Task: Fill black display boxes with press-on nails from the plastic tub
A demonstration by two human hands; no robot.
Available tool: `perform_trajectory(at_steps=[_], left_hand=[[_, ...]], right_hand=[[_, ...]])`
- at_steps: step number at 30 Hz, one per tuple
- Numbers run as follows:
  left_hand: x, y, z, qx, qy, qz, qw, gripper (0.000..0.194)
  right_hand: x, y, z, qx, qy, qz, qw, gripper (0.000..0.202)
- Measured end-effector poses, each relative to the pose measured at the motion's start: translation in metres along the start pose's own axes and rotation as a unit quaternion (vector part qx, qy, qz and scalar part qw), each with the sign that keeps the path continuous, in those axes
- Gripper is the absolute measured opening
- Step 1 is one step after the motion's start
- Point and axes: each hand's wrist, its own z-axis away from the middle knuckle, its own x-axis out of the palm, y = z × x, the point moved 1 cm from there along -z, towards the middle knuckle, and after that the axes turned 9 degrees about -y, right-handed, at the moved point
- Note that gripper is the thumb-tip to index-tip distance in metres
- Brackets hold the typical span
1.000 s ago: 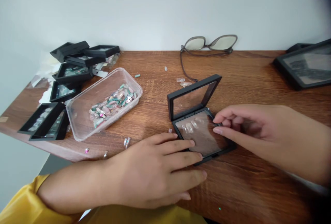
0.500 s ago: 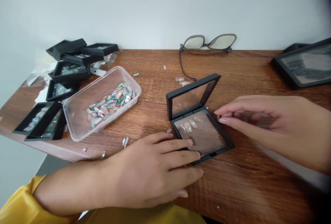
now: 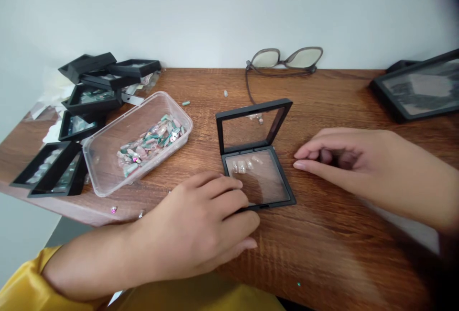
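Observation:
A small black display case (image 3: 266, 187) stands open on the wooden table (image 3: 322, 253), its clear-film lid (image 3: 251, 127) tilted up at the back. A few pale press-on nails (image 3: 244, 165) lie on the film of its base. My left hand (image 3: 201, 227) rests on the table with its fingertips on the case's front left corner. My right hand (image 3: 355, 160) hovers just right of the case, fingers loosely curled, with nothing seen in it and no contact with the case.
A clear plastic tub (image 3: 107, 150) of coloured nails sits at the left, with several black cases (image 3: 89, 100) stacked beyond it. Glasses (image 3: 287, 58) lie by the wall. A larger black frame (image 3: 416, 88) is at the far right. Loose nails (image 3: 114, 209) dot the table's edge.
The open case has slid left and turned squarer to me under my left fingers. My right hand has drawn back off the case's base to its right side.

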Motion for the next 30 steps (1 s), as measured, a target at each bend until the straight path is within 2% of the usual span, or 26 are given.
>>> perform_trajectory(at_steps=[5, 10, 13, 19, 23, 30], left_hand=[[0.000, -0.001, 0.000, 0.002, -0.010, 0.004, 1.000, 0.024], [-0.001, 0.000, 0.001, 0.006, -0.014, 0.008, 1.000, 0.025], [-0.001, 0.000, 0.001, 0.002, -0.021, 0.005, 1.000, 0.026], [0.002, 0.000, 0.001, -0.001, -0.036, 0.001, 0.999, 0.028], [0.003, -0.001, 0.000, -0.003, -0.033, 0.001, 0.999, 0.028], [0.002, -0.002, 0.000, -0.003, -0.018, -0.005, 1.000, 0.033]], right_hand=[[-0.001, -0.003, 0.002, -0.008, 0.004, 0.018, 1.000, 0.051], [0.009, -0.019, 0.003, -0.095, 0.107, 0.048, 0.989, 0.035], [0.020, -0.029, 0.004, -0.145, 0.131, 0.108, 0.975, 0.032], [0.034, -0.043, 0.003, -0.157, 0.202, 0.182, 0.949, 0.024], [0.038, -0.046, 0.001, -0.176, 0.215, 0.193, 0.941, 0.024], [0.039, -0.044, 0.009, -0.180, 0.171, 0.192, 0.949, 0.037]])
